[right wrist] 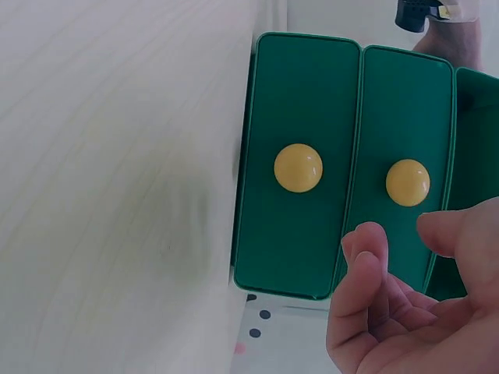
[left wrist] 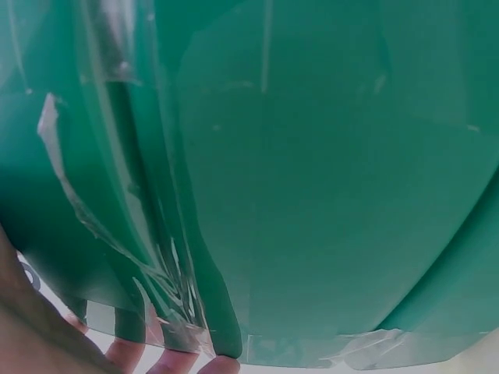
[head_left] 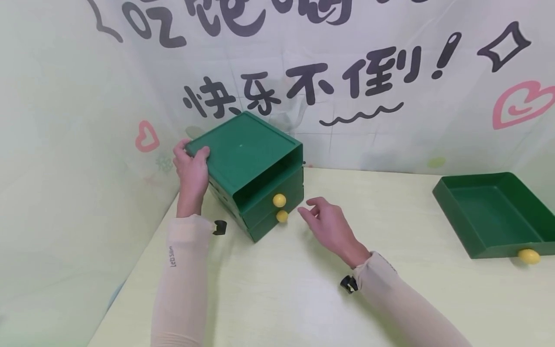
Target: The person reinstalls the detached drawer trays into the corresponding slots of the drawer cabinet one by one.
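Pale table [head_left: 269,299] under green box [head_left: 247,149]. Left hand [head_left: 192,166] grips box edge, maybe to steady it. Right hand [head_left: 328,227] loosely bent, holds nothing, near yellow knobs [head_left: 279,200].

A pale tabletop [head_left: 269,299] is meeting a whitish backdrop [head_left: 347,149], which is displaying 2 rows of black characters [head_left: 310,89] and 2 pink hearts [head_left: 517,112].

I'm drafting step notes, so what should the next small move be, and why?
Probably the right hand should pinch the upper yellow knob and pull gently. It holds nothing and is close to that knob; the left hand grips the green cabinet, likely steadying it; the top slot has no drawer in it, and a loose drawer sits at the right.
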Motion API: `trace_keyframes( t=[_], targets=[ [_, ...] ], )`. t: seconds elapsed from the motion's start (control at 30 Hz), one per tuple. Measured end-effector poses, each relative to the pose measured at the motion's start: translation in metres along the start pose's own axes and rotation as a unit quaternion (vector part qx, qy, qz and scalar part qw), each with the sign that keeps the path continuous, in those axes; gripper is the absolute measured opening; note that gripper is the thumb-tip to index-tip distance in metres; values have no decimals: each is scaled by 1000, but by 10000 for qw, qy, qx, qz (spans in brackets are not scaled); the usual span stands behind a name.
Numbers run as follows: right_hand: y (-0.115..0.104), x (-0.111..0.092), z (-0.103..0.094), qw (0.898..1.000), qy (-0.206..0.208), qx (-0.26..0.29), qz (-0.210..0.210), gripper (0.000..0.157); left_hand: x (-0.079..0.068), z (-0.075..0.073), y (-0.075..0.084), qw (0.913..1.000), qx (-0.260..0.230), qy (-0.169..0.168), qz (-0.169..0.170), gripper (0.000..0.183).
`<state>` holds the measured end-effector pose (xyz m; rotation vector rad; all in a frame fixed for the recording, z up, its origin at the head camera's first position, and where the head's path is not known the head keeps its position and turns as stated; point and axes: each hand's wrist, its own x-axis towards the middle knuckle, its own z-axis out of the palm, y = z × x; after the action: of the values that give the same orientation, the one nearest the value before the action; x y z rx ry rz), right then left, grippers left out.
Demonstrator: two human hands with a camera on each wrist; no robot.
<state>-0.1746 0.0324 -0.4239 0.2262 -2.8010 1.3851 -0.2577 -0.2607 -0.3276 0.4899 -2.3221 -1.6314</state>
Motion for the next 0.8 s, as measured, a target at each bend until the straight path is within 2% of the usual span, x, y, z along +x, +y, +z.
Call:
trace_keyframes(
  t=[0.43,0.8],
  targets=[
    [5,-4,-20,9999,135,-80,-13,50,3,0,-2,10000,-75,12,-7,59],
    [18,-9,-31,9997,250,-67,51,49,3,2,-2,10000,-90,5,31,58]
  ],
)
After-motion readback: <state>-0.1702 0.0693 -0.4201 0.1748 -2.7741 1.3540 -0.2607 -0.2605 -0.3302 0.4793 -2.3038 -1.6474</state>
